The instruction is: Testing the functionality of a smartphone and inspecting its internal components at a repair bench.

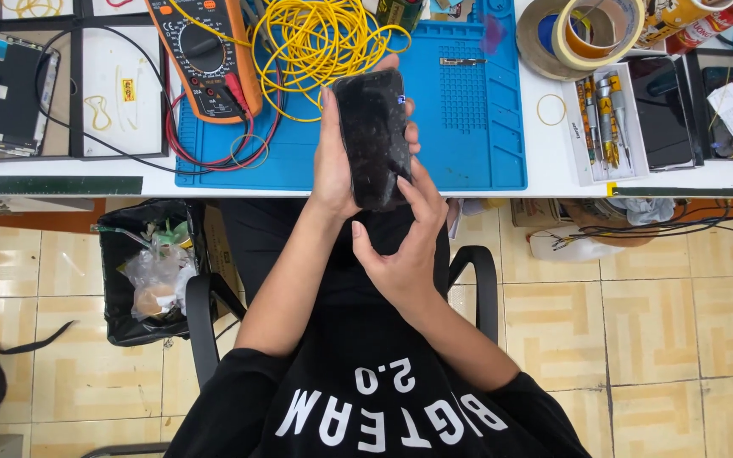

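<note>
The left hand (337, 161) wraps its fingers around the long edges of a black, glossy slab-shaped smartphone (372, 138), holding it upright above the near edge of the bench. The right hand (405, 246) sits at the phone's 6 o'clock, its fingertips pinched on the bottom right corner and thumb lifted just clear of the glass.

At the phone's 2 o'clock lie rolls of tan and yellow tape (591, 32), with red-and-yellow printed cans (693, 21) further right. At 3 o'clock a shallow white tray (591, 174) carries a row of yellow-banded screwdrivers. At 10 o'clock rests an orange multimeter (205, 55) with red and black leads; at 12 o'clock sprawls a coil of yellow wire (320, 38). A small yellow sticker (128, 89) sits on a white panel at 9 o'clock.

All this lies on a blue silicone work mat (477, 127) over a white bench (553, 174). Below, the floor is cream patterned tile (655, 339), with a black bin (150, 271) lined in plastic at 7 o'clock.
</note>
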